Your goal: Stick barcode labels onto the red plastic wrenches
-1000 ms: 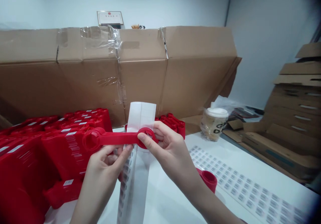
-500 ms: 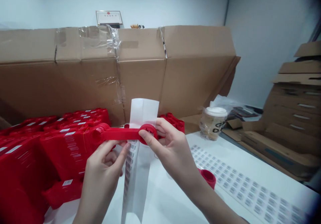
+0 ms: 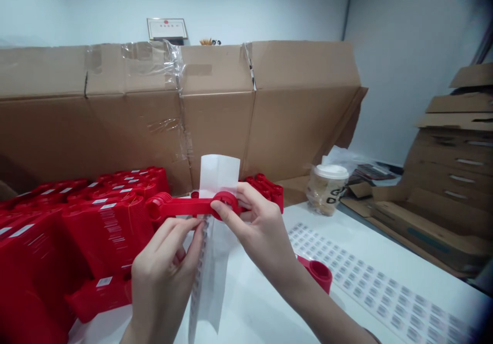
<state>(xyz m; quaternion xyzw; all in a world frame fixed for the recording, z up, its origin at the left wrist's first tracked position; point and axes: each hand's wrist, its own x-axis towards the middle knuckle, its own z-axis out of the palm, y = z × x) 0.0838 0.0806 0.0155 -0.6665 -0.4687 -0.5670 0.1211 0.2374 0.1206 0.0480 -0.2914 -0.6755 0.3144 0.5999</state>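
The right hand (image 3: pixel 262 231) is clamped on the ring end of a red plastic bar (image 3: pixel 181 206) — thumb in front, fingers curled behind the ring — while the left hand (image 3: pixel 164 277) has its thumb and forefinger pinched together on the edge of a barcode label strip (image 3: pixel 204 277), just below the bar. (Whether that pinch is on a label or on the backing is too small to tell.) The bar's long axis lies nearly level across the view, running left from the right hand's grip, so its far ring sits just above the left hand, the nearer hand to that free end. The strip runs upright and passes behind the bar, a blank white stretch standing above it and the printed stretch hanging below. Left of the bar lie stacked red plastic cases (image 3: pixel 88 236) with small barcode labels; beyond it stands a cardboard carton (image 3: pixel 215 118); right of it, a white table (image 3: pixel 254 308) bears a sheet of barcode labels (image 3: pixel 377 287) and a red plastic piece (image 3: pixel 319 276), with a lidded takeaway cup (image 3: pixel 327 190) further back.
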